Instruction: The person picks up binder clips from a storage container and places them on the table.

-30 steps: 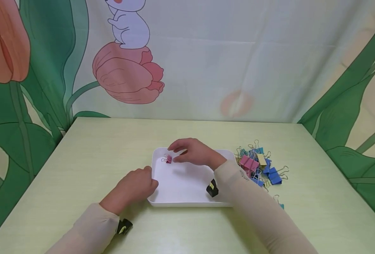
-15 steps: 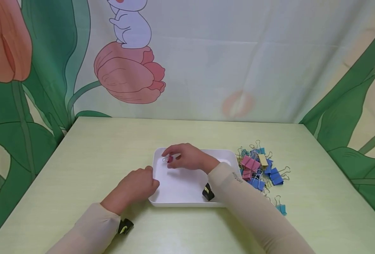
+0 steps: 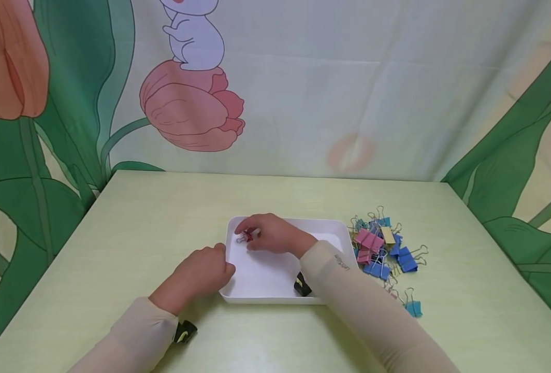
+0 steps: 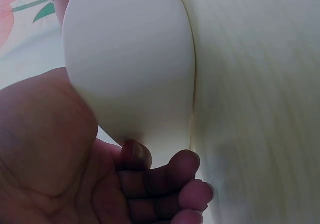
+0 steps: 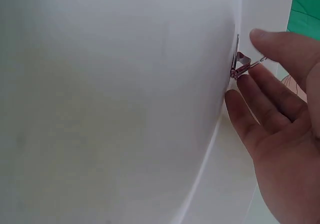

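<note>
A white rectangular tray (image 3: 275, 280) lies on the table. My left hand (image 3: 200, 274) grips its left rim, the fingers (image 4: 182, 166) curled at the outer wall. At the tray's back left corner lies a small pink binder clip (image 3: 246, 236) with wire handles. My right hand (image 3: 272, 234) is over that corner, thumb and fingers spread around the clip. In the right wrist view the fingertips (image 5: 245, 84) touch the binder clip on one side, while the thumb stands apart from it on the other.
A heap of blue, pink, teal and yellow binder clips (image 3: 370, 240) lies right of the tray. A teal binder clip (image 3: 413, 309) sits nearer the front, partly beside the right sleeve (image 3: 368, 305). A printed curtain (image 3: 294, 103) hangs behind the table (image 3: 140, 233).
My right hand has moved left and nearer to the pink binder clip, reaching it and turning it slightly. My left hand has stayed on the tray's rim.
</note>
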